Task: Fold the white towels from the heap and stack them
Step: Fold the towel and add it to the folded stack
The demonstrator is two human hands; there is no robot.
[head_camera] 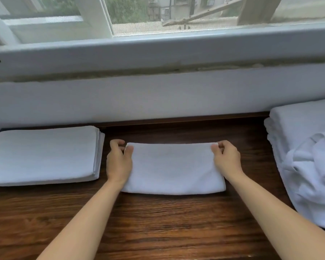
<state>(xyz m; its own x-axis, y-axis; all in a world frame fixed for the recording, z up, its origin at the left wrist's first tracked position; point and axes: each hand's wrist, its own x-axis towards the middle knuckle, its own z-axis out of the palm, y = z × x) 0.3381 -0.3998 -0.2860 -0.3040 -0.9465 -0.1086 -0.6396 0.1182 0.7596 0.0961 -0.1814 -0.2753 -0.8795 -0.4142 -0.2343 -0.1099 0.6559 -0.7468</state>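
Dark wood-grain counter (158, 222) runs along a pale wall below a window (158, 14). Right edge of counter: heap of white towels (308, 166), loosely folded layers at the back with a crumpled one lying on its front, partly out of view. Left side: stack of folded towels (45, 154), flat, edges aligned, several layers visible at its right side. Centre, between stack and heap and touching neither: one white towel (174, 168), folded into a wide rectangle, lying flat, fold edge nearest the camera. Left hand (119, 161) pinches the towel's far left corner, thumb on top. Right hand (226, 158) pinches the far right corner the same way. Both forearms bare.
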